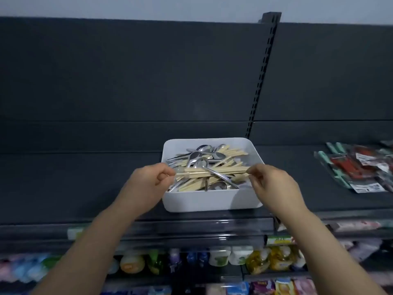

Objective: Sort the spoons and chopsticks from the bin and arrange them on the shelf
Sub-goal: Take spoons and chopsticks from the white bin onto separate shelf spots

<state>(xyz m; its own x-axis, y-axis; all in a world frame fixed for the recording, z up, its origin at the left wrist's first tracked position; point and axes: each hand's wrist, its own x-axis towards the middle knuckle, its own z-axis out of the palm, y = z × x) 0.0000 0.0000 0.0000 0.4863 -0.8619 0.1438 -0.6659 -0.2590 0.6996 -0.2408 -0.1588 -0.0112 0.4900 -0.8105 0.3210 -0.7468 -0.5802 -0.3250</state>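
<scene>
Inside white bin: mixed spoons, chopsticks; both hands pinch chopstick bundle ends.

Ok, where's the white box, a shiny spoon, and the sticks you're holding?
White plastic bin (210, 202): head view, front wall.
Shiny metal spoon (201, 162): head view, bowl.
Pale wooden chopsticks bundle (212, 170): head view, middle.

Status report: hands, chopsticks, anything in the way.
Left hand and right hand pinch opposite ends of a chopstick bundle above the bin. Spoons tangled beneath. Shelf unsorted.
</scene>
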